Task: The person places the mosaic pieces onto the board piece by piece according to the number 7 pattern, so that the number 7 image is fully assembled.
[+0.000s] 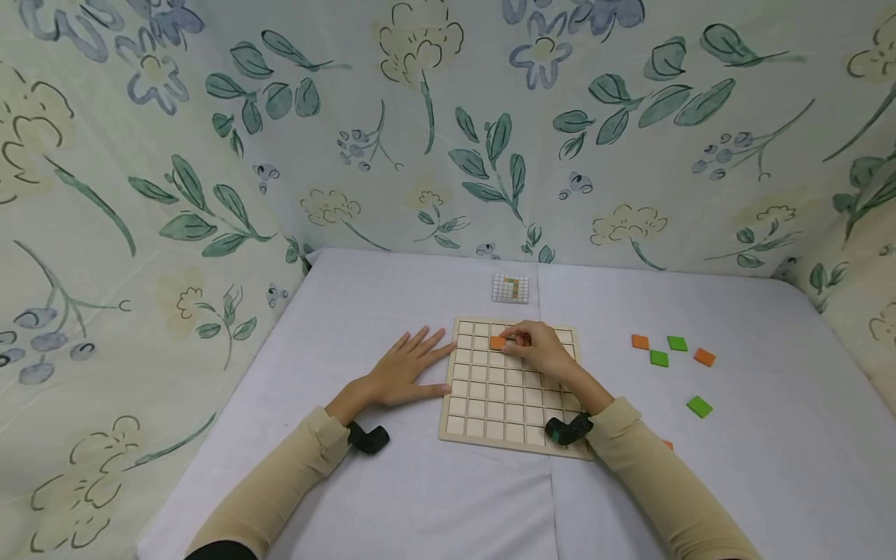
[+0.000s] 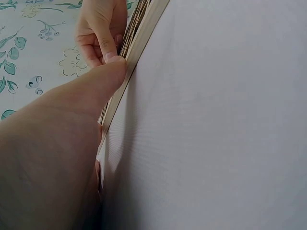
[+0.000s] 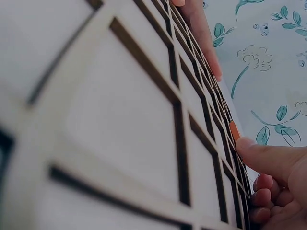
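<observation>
A wooden grid board [image 1: 476, 408] lies on the white-covered table. My left hand [image 1: 402, 369] rests spread beside it, its thumb and fingertips touching the board's left edge; the left wrist view shows the thumb [image 2: 112, 72] against that rim. Over the upper part of the board, my right hand [image 1: 542, 348] pinches an orange square tile [image 1: 498, 342] between thumb and curled fingers, at a cell in the second row. From the right wrist view, the thumb [image 3: 247, 143] meets the edge of the orange tile [image 3: 234, 130]; the far side of the tile is hidden.
Behind the board lies a small pattern card [image 1: 510, 288] with a printed grid and coloured squares. To the right are loose green tiles [image 1: 699, 406] and orange tiles [image 1: 705, 357]; another orange tile [image 1: 668, 445] is partly behind the right sleeve. Floral cloth [image 1: 490, 140] hangs around the table.
</observation>
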`<state>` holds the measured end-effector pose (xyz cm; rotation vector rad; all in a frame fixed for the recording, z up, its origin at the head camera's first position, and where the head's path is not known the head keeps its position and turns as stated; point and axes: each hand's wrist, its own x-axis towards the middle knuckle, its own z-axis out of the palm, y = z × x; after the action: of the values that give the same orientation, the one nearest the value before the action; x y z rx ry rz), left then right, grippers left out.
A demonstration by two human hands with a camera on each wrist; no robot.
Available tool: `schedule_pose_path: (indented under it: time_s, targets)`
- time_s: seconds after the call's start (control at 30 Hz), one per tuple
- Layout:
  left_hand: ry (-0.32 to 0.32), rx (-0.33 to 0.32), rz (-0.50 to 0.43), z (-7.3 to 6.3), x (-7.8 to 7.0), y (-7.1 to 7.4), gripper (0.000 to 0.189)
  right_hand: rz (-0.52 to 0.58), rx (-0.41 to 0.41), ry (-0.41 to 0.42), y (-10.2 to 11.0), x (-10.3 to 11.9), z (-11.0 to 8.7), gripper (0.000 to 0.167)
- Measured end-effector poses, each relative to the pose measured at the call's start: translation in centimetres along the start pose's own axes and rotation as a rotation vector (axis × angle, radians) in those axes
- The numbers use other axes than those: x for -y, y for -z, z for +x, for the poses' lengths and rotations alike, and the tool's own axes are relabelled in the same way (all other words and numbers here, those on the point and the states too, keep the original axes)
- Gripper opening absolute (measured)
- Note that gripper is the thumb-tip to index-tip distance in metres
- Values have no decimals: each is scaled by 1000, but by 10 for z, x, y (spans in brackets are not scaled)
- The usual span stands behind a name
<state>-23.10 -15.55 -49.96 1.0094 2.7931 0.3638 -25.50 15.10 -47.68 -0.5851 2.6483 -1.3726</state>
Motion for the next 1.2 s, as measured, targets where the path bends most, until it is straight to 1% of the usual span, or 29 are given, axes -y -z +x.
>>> schedule_pose_path:
  time_s: [0.2,0.37,0.53,0.8,0.93,1.07,1.2]
  targets:
    - [-1,-8,-3,0,0,-2,83,-10,0,11,0,1,-1,24]
    - [8,2,0,-1,-1,-2,84,-7,-3,-13,0,0,0,26]
    - [6,-6,-1,0,-1,-1,84,-10,-10,-10,1,2,-1,27]
    - [9,-1,5,0,-1,-1,84,14,-25,-31,3,0,-2,27]
    - [12,8,3,0,0,-2,85,58,-41,-12,10,1,-5,28]
    - [6,-1,3,-1,0,-2,85,106,-58,22,21,4,-10,31]
    - [-1,-11,-2,0,-1,-1,84,126,-77,21,33,7,-15,35]
